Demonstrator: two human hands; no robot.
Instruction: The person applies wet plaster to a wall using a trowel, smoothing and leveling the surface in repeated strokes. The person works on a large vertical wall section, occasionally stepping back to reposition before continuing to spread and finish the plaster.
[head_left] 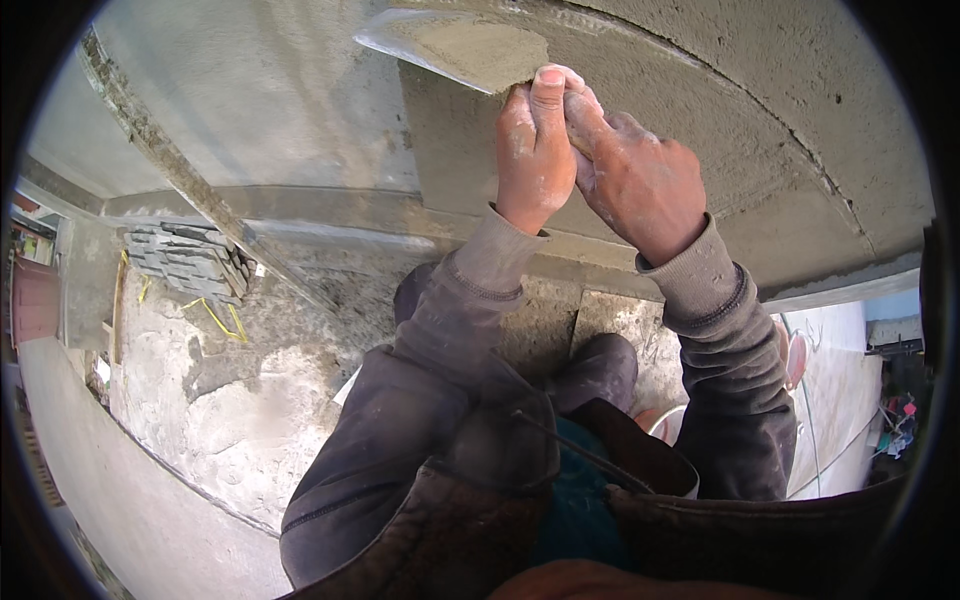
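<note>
Up against the wall, a trowel point(480, 50) has its flat blade pointing left, with a patch of grey mortar on it. My right hand point(645, 180) is closed around the handle end, which the fingers mostly hide. Pressed beside it, my left hand point(535, 165) is also closed at the handle, its thumb lying over the top close to the blade. Both hands are smeared with pale mortar. Behind them, the wall point(700, 130) bears damp-looking grey plaster, crossed by a long curved-looking line, while a smoother, paler stretch shows at left.
A long mortar-crusted straight bar point(170, 150) leans on the wall at left. Beyond it lies a stack of grey slabs point(185, 260) with a yellow strap point(232, 322) on the stained floor point(250, 400). Partly hidden by my right arm is a bucket rim point(668, 422).
</note>
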